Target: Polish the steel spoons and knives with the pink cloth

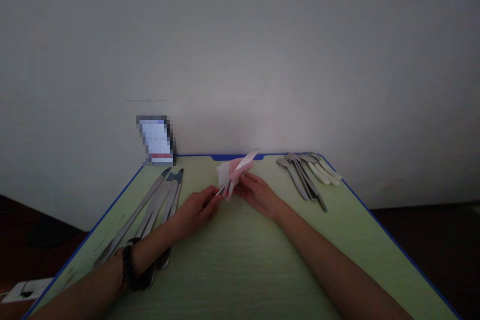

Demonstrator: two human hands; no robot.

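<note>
Over the middle of the table, my left hand [204, 206] is closed on a thin metal piece of cutlery [220, 190]; its far end is hidden, so its kind does not show. A pink and white cloth [236, 171] is folded around that hidden end. My right hand [257, 192] grips the cloth from the right side, its fingertips partly behind the folds. To the left, partly under my left forearm, lie several long table knives [153, 202]. Several metal spoons [296, 177] lie in a group beyond my right hand.
The green table [240, 270] has a blue rim. Pale-handled cutlery [320, 172] lies at the back right. A pixelated phone-like screen [156, 140] leans against the wall at the back left. A white power strip [28, 290] sits below the table's left edge.
</note>
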